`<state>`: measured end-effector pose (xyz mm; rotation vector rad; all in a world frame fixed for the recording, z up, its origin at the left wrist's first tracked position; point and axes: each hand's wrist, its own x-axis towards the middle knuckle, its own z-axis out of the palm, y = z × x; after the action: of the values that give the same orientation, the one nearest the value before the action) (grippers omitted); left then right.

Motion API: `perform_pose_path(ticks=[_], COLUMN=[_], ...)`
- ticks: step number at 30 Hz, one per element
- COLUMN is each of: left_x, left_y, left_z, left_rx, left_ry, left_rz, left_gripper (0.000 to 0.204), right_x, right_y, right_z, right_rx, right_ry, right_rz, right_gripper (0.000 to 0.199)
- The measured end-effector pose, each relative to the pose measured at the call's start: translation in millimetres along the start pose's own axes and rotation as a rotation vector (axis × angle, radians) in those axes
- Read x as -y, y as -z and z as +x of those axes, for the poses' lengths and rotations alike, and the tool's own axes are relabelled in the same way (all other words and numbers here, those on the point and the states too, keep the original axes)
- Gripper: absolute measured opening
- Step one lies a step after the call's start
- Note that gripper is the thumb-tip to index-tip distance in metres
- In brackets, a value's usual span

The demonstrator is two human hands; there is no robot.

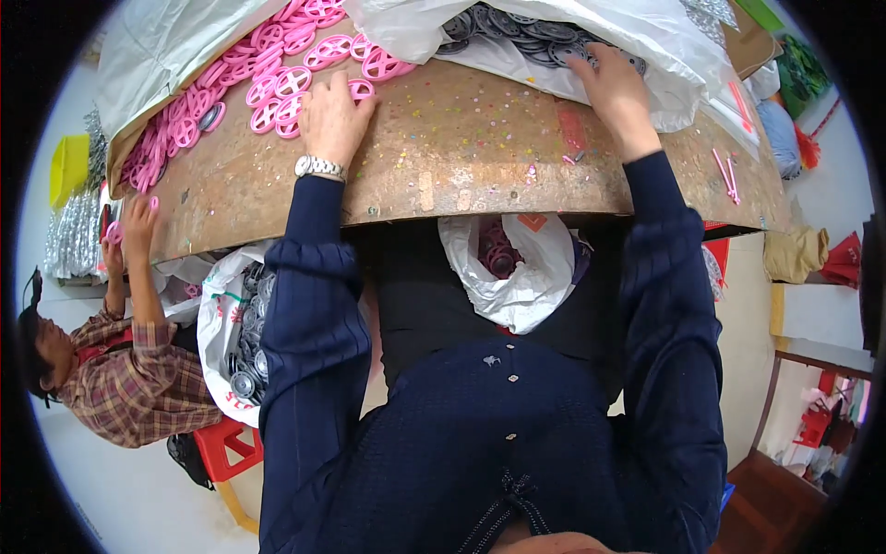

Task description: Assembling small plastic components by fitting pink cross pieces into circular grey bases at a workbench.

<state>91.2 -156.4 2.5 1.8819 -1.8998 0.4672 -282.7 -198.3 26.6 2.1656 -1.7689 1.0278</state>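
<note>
My left hand (335, 120), with a watch at the wrist, is among pink spoked wheels at the near edge of their heap. One pink wheel (361, 89) sits between its thumb and forefinger. On the right, my right hand (616, 90) reaches onto a pile of dark grey discs (517, 35) that lies on a white sack. Its thumb and fingers are apart and touch the discs; the fingertips are partly hidden.
A white bag (535, 291) with dark pink pieces is in my lap. Another sack (217, 319) holds clear and grey wheels at the left. Pink sticks (727, 177) lie on the table (443, 157) at right. A co-worker (138, 369) sits left, handling pink pieces.
</note>
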Motion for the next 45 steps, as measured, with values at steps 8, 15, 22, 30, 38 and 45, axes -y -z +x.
perform_pose_path(ticks=[8, 15, 22, 30, 38, 45], left_x=[-45, -77, -88, -92, -90, -101], left_y=[34, 48, 44, 42, 42, 50], left_z=[-48, -73, -87, -92, -93, -94], left_rx=[-0.093, -0.075, -0.054, -0.049, -0.069, -0.076], left_ry=[-0.163, -0.231, -0.210, -0.212, -0.221, -0.326], left_rz=[-0.380, -0.741, -0.768, -0.766, -0.768, -0.814], left_gripper=[0.068, 0.078, 0.079, 0.086, 0.092, 0.097], right_x=[-12, -33, 1, -10, 10, 87], right_y=[-27, -27, -34, -44, -5, 45], right_z=[28, 27, 21, 19, -8, -69], right_rx=[0.203, 0.233, 0.223, 0.128, 0.320, 0.596], right_ry=[-0.124, -0.179, -0.186, -0.186, -0.329, -0.405], right_rz=[-0.213, 0.036, -0.039, 0.005, 0.799, 1.141], right_gripper=[0.057, 0.058, 0.063, 0.056, 0.028, 0.020])
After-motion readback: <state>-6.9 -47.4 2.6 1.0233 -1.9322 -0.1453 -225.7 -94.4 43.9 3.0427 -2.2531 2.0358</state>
